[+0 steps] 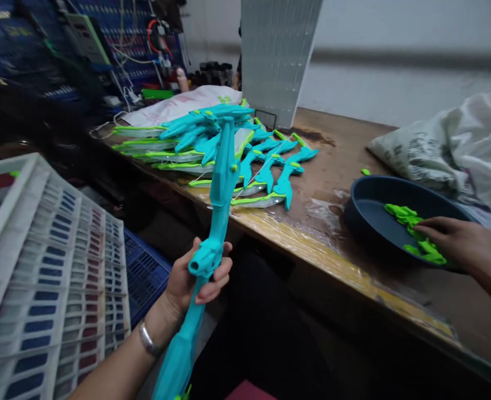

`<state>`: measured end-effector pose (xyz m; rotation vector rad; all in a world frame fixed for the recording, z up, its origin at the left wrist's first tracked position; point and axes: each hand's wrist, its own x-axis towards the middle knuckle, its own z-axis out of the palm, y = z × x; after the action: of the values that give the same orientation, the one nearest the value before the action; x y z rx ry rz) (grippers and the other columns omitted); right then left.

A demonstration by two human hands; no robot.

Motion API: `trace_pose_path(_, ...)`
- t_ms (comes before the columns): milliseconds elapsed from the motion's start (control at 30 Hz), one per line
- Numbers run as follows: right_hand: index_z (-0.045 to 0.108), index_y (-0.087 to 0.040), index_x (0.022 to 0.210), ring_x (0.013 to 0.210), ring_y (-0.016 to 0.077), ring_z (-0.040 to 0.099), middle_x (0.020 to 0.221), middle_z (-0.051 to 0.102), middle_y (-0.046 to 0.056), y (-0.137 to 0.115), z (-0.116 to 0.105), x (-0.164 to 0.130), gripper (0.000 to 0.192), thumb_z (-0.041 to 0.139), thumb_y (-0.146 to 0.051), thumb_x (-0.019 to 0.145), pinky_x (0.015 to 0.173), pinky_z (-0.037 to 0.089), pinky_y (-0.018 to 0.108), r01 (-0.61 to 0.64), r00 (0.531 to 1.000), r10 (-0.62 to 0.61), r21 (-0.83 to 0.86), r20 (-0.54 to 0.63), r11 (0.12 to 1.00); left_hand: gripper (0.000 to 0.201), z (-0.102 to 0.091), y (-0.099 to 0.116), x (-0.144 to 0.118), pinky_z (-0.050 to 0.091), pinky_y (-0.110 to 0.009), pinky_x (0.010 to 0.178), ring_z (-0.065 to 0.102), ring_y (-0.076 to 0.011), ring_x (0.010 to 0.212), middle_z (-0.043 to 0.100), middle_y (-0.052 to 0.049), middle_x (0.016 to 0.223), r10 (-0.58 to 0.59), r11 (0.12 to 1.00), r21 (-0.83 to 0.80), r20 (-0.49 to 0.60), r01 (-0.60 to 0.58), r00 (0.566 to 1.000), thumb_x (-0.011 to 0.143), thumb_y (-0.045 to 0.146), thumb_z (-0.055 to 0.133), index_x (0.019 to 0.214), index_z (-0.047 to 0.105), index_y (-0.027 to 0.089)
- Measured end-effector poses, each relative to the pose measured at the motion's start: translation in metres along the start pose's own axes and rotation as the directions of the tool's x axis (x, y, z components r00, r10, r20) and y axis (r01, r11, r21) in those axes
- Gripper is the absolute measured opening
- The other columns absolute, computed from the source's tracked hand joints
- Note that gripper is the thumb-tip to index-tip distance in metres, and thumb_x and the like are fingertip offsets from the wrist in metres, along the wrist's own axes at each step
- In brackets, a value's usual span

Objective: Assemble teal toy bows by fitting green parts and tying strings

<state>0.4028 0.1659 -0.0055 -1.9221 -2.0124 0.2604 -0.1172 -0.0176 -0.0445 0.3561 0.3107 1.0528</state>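
My left hand (203, 275) is wrapped around the middle grip of a turquoise plastic toy bow (222, 186), held upright and slightly tilted in front of the bench. A small green part shows on its upper limb, and its lower end runs out of view at the bottom. Over at the right, my right hand (464, 241) reaches into a dark round pan (368, 214). Its thumb and fingers pinch together at a heap of small bright green plastic pieces (431, 253); exactly what sits between the fingertips is partly hidden.
Several turquoise toy bows (266, 161) with green and clear parts lie piled on the wooden bench (324, 133). A white plastic crate (74, 261) stands at left, beside a blue crate (145, 272). White sacks (445, 144) rest behind the pan. A grey panel (276, 55) stands at the back.
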Motion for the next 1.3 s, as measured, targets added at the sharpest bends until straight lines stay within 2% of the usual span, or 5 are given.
trace_pose_path(100,0.064,-0.033,0.095,0.082,0.0357,0.064,0.084,0.064,0.012,-0.044,0.002,-0.023,0.05,0.05,-0.079,0.082,0.074,0.049,0.049,-0.08,0.953,0.131,0.19,-0.272,0.979,0.057,-0.001,-0.005,-0.005,0.033,-0.017,0.026,0.045,-0.0103,0.038,0.06,-0.005,0.072,-0.072,0.997,-0.014,0.076,0.073,0.995,0.098,0.062,0.044,0.117,0.066,0.013)
trace_pose_path(200,0.071,-0.031,0.099,0.078,0.0273,0.067,0.085,0.069,0.01,-0.123,0.017,-0.059,0.038,0.069,-0.064,0.082,0.073,0.053,0.042,-0.005,0.985,0.097,0.536,-0.144,0.844,0.066,-0.001,-0.01,-0.003,0.037,-0.019,0.029,0.044,-0.012,0.038,0.056,-0.003,0.065,-0.14,0.99,0.005,0.105,0.14,0.985,0.095,0.071,0.038,0.116,0.065,0.015)
trace_pose_path(467,0.072,-0.023,0.097,0.085,0.0167,0.068,0.091,0.071,0.002,-0.296,0.086,-0.161,0.005,0.068,-0.022,0.094,0.079,0.057,0.031,0.182,0.847,-0.529,0.964,-0.054,0.193,0.066,0.011,-0.014,0.007,0.032,-0.019,0.028,0.04,-0.0102,0.032,0.056,-0.002,0.055,-0.349,0.933,0.11,0.055,0.342,0.935,0.086,0.077,0.051,0.089,0.071,0.014)
trace_pose_path(967,0.071,-0.022,0.092,0.1,0.0196,0.062,0.101,0.064,0.004,-0.311,0.119,-0.183,0.003,0.07,-0.02,0.091,0.09,0.051,0.034,0.2,0.965,-0.22,0.938,-0.14,0.282,0.082,0.014,-0.025,0.006,0.027,-0.019,0.027,0.037,-0.0101,0.028,0.051,-0.002,0.042,-0.361,0.927,0.138,0.073,0.349,0.93,0.085,0.082,0.044,0.08,0.072,0.005)
trace_pose_path(1300,0.066,-0.023,0.11,0.115,0.0237,0.059,0.119,0.06,0.009,-0.288,0.106,-0.157,0.019,0.07,-0.02,0.092,0.098,0.052,0.042,0.528,0.815,-0.499,0.732,-0.294,0.431,0.061,0.015,-0.033,0.005,0.038,-0.018,0.031,0.047,-0.0091,0.035,0.064,-0.003,0.059,-0.252,0.965,0.062,-0.059,0.255,0.966,0.08,0.07,0.068,0.089,0.073,0.01)
